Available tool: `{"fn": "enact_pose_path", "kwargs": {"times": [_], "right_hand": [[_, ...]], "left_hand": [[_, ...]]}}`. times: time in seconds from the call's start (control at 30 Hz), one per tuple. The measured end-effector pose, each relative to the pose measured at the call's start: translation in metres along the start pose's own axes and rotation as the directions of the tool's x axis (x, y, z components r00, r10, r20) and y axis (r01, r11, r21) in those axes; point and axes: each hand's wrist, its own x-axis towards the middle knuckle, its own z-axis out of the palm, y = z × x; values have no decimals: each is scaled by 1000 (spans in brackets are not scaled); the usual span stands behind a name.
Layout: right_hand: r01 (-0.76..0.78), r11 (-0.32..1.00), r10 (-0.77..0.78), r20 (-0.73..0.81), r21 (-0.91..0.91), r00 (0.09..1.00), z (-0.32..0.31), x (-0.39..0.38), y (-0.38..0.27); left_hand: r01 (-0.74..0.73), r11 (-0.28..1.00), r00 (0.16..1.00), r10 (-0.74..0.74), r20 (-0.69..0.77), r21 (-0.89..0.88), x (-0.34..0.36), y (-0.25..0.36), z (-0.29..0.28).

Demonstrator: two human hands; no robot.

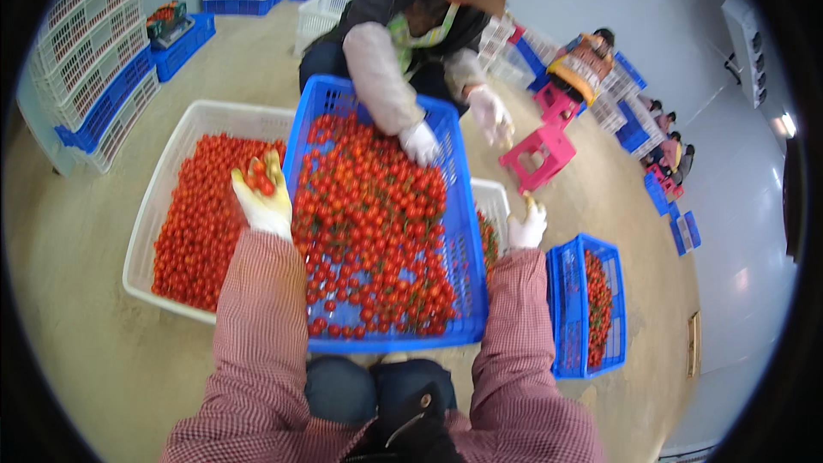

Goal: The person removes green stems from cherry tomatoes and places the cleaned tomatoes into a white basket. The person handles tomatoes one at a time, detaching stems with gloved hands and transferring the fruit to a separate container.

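Note:
My left hand [262,195], in a white glove stained yellow, is palm-up with cherry tomatoes [260,177] in its curled fingers, over the white crate of loose tomatoes [197,231]. A blue crate [471,274] holding many red tomatoes, some with green stems, lies before me. My right hand [528,223], also gloved, is raised just right of it with fingers curled; what they hold, if anything, is too small to tell. Behind the right side of the blue crate, a white crate [495,195] shows partly, with tomatoes and stems in it.
A co-worker [429,34] facing me reaches gloved hands to the blue crate. Blue crates of tomatoes [617,309] stand at right, a pink stool [540,154] behind. Stacked crates [94,43] line the left. Other people [579,69] sit farther back at right.

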Motion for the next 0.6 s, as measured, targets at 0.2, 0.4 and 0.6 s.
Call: {"fn": "enact_pose_path", "kwargs": {"times": [0.2,0.4,0.6], "right_hand": [[-145,968,177,149,-206,973,23,-25,0],[-116,991,127,184,-67,975,31,-25,1],[138,829,-399,402,541,824,72,-43,-84]], "left_hand": [[-56,983,998,58,6,-176,25,24,-22],[-59,998,998,58,17,21,8,3,-3],[95,590,923,-354,151,802,-34,-45,-9]]}}
